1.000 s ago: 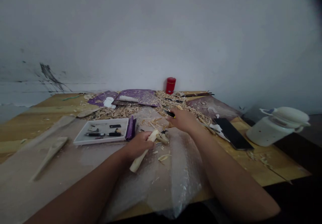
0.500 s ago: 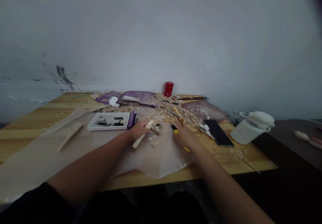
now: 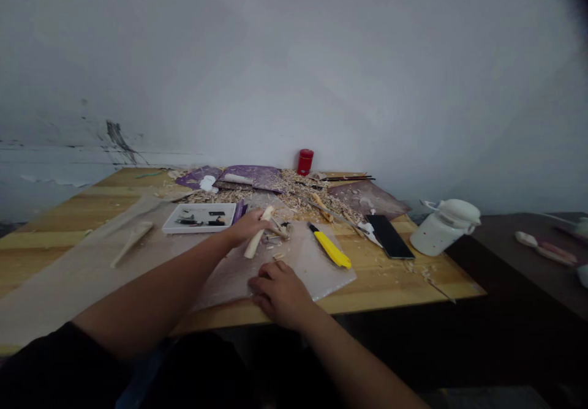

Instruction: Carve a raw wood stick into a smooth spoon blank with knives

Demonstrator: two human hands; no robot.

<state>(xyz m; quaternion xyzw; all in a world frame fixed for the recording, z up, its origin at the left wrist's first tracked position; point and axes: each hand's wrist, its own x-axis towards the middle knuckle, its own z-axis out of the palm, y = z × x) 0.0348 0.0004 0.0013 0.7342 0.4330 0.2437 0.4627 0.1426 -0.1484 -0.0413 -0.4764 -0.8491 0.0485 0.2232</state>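
Note:
My left hand (image 3: 248,226) is closed around a pale carved wooden stick (image 3: 256,242), which slants over the plastic sheet. Beside it, a few curled wood shavings (image 3: 278,256) lie on the sheet. Low over the sheet's front edge rests my right hand (image 3: 281,291), empty as far as I can see, its fingers loosely bent and a little apart. To the right of both hands lies a yellow utility knife (image 3: 331,247) with a black tip, touched by neither hand.
Clear plastic sheeting (image 3: 174,274) covers part of the wooden table (image 3: 41,213). A white tray (image 3: 169,230) holds small dark parts. Another wooden piece (image 3: 132,243) lies left. Wood shavings (image 3: 294,188), a red can (image 3: 305,162), a phone (image 3: 390,237) and a white jug (image 3: 443,230) stand around.
My right hand has let go of the yellow utility knife, now lying on the sheet, and moved left and nearer to me. My left hand keeps its hold on the wooden stick.

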